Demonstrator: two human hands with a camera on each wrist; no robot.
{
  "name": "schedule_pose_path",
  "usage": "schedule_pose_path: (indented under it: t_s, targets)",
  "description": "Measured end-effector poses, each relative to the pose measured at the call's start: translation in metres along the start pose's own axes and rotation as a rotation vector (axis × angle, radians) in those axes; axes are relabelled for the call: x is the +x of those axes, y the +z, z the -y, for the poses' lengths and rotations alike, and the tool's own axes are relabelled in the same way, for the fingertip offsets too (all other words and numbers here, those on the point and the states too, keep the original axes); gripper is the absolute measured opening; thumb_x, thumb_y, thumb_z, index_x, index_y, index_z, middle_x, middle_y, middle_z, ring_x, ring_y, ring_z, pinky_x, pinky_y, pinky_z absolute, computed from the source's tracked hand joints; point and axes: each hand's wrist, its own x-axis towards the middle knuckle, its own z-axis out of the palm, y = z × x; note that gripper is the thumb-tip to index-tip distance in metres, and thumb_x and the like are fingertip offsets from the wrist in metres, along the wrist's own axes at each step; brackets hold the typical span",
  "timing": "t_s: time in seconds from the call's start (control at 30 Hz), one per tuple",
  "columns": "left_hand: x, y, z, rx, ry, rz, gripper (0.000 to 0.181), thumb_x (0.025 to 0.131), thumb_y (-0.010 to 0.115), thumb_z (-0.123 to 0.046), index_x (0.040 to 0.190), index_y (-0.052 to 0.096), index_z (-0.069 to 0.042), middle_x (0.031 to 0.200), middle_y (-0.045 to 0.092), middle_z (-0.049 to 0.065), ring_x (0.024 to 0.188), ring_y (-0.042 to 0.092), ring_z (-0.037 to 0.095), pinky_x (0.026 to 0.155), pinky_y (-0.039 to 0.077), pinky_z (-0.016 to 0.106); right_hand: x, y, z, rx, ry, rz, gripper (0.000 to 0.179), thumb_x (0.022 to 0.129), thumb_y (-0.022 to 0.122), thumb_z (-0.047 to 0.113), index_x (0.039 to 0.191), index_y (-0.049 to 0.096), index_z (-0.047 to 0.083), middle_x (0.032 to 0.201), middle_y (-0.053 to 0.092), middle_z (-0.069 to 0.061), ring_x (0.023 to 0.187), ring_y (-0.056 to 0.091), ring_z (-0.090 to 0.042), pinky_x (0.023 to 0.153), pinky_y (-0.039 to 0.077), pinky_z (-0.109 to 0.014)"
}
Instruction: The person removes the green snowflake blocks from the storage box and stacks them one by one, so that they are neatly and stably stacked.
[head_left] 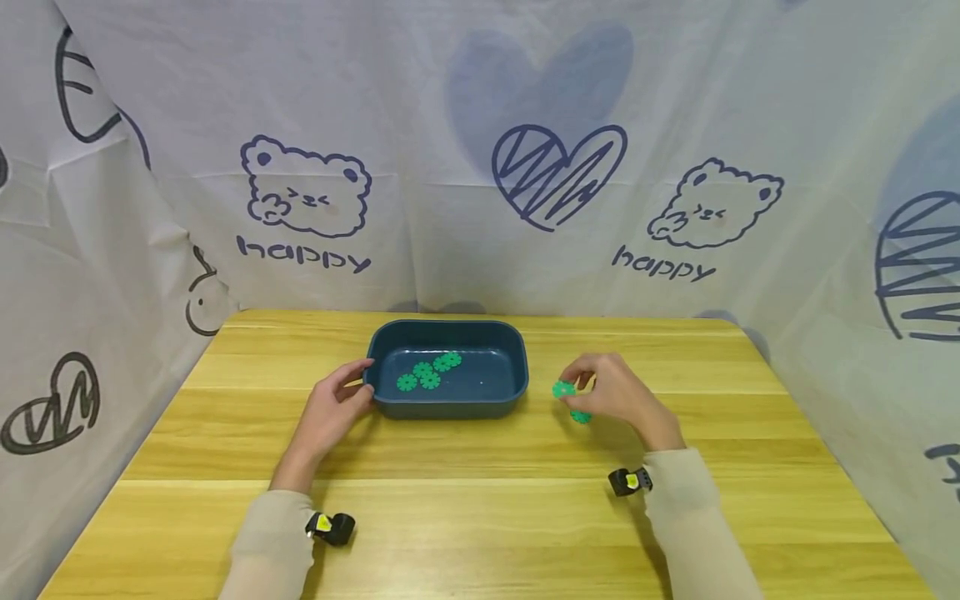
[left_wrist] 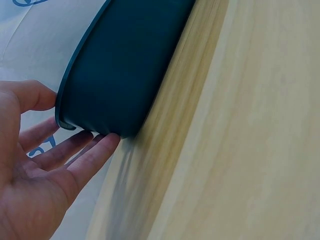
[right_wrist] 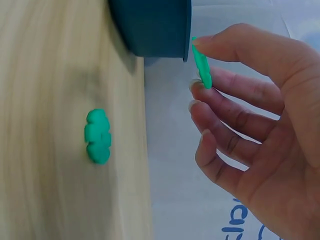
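Note:
My left hand (head_left: 335,406) holds the left end of a dark blue rectangular basin (head_left: 450,410), thumb and fingertips against its rim and end wall. Several green snowflake-shaped building discs (head_left: 429,380) lie inside, mostly towards the left half. To the right of the basin, my right hand (head_left: 611,389) pinches one green disc (right_wrist: 201,65) between thumb and fingers, above the table. The other fingers of that hand are loosely bent. Below it on the wood lies a second green disc (right_wrist: 98,136), partly covered by the hand in the head view.
The basin stands near the back edge of a wooden table (head_left: 480,517). Behind and at both sides hangs a pale cloth (head_left: 435,233) with bear and heart drawings. Each wrist wears a small black camera, such as the left one (head_left: 330,527).

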Motion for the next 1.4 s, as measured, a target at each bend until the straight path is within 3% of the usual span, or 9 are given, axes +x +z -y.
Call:
schedule_pose_path:
  t_s: [0.6, 0.87, 1.1, 1.4]
  targets:
    - [0.0, -0.001, -0.003, -0.011, 0.008, 0.004, 0.046, 0.104, 0.056, -0.008, 0.149, 0.05, -0.001, 0.151, 0.051, 0.028, 0.131, 0.06, 0.044, 0.09, 0.06, 0.02, -0.014, 0.003, -0.022, -0.081, 0.144, 0.041, 0.02, 0.084, 0.085, 0.024, 0.099, 0.08, 0.012, 0.089, 0.074, 0.0, 0.082, 0.061, -0.017, 0.071, 0.052, -0.031]
    - [-0.002, -0.001, -0.004, -0.017, 0.01, 0.011, 0.048, 0.105, 0.055, -0.009, 0.151, 0.047, 0.0, 0.153, 0.049, 0.029, 0.132, 0.059, 0.043, 0.093, 0.061, 0.025, -0.016, 0.004, -0.028, -0.089, 0.17, 0.06, 0.02, 0.081, 0.086, 0.022, 0.097, 0.08, 0.012, 0.09, 0.075, 0.0, 0.081, 0.061, -0.015, 0.072, 0.052, -0.032]
    - [0.0, -0.002, -0.002, 0.003, -0.001, 0.005, 0.047, 0.105, 0.054, -0.009, 0.15, 0.048, 0.0, 0.153, 0.05, 0.028, 0.132, 0.059, 0.044, 0.092, 0.06, 0.021, -0.016, 0.007, -0.033, -0.084, 0.199, 0.074, 0.02, 0.081, 0.086, 0.021, 0.097, 0.08, 0.011, 0.087, 0.073, 0.0, 0.078, 0.058, -0.015, 0.07, 0.05, -0.03]
    - [0.001, 0.0, -0.001, 0.012, -0.003, 0.004, 0.046, 0.105, 0.055, -0.009, 0.15, 0.049, -0.001, 0.152, 0.05, 0.027, 0.132, 0.06, 0.043, 0.093, 0.061, 0.025, -0.018, 0.01, -0.038, -0.072, 0.193, 0.073, 0.021, 0.081, 0.087, 0.02, 0.097, 0.078, 0.01, 0.09, 0.071, -0.002, 0.077, 0.055, -0.015, 0.069, 0.047, -0.028]
